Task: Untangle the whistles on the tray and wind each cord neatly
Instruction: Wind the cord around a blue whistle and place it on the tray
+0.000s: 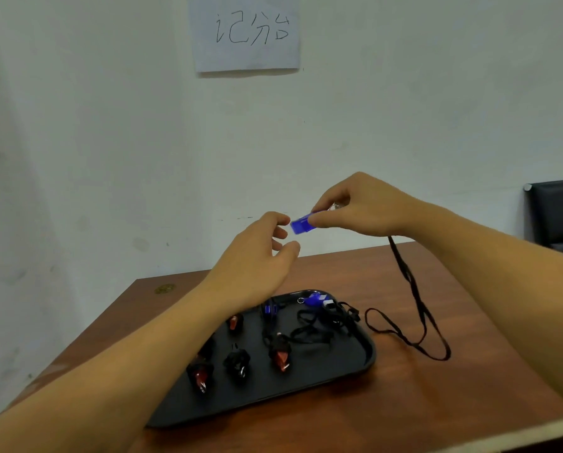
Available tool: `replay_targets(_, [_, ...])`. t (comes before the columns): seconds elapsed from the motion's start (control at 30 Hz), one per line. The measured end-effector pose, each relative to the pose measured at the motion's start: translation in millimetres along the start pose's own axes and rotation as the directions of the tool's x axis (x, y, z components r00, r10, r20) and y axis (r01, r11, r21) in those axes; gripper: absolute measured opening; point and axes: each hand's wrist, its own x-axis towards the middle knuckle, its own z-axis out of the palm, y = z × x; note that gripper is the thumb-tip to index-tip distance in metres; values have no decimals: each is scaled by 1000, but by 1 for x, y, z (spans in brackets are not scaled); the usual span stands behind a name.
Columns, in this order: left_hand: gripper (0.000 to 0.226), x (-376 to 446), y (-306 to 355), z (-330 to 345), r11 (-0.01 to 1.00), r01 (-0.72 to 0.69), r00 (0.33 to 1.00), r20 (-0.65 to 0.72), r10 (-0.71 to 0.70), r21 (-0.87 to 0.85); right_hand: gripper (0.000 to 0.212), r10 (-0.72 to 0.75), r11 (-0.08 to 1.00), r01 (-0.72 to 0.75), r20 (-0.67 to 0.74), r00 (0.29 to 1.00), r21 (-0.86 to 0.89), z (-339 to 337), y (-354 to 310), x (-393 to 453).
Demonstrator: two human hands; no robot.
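Right hand (355, 207) pinches the blue whistle (301, 223) above the tray (368, 358), evidently so its black cord (414, 299) hangs free onto the table (437, 403) for winding, while left hand (260, 256), fingers loosely curled and empty, reaches for it.

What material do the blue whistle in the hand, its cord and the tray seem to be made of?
Whistle: probably plastic, translucent blue; light passes through its edges. Cord: likely woven fabric, matte black; it hangs limp and lies in flat loops on the table. Tray: probably plastic, black, slightly glossy; its raised rounded rim shows a soft sheen.
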Motion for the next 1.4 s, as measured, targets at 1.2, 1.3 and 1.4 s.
replay_targets(1.2, [28,-18,-129,14,331,325,934,247,-257,-886,14,58,773,58,-161,985,632,192,20,45])
replay_targets(1.3, [30,-16,-141,20,432,294,927,144,-346,-852,13,-67,915,124,-158,985,384,208,8,42])
replay_targets(1.4, [34,-18,-160,24,778,229,940,-75,-332,-584,19,-220,975,220,6,975,0,208,-11,36])
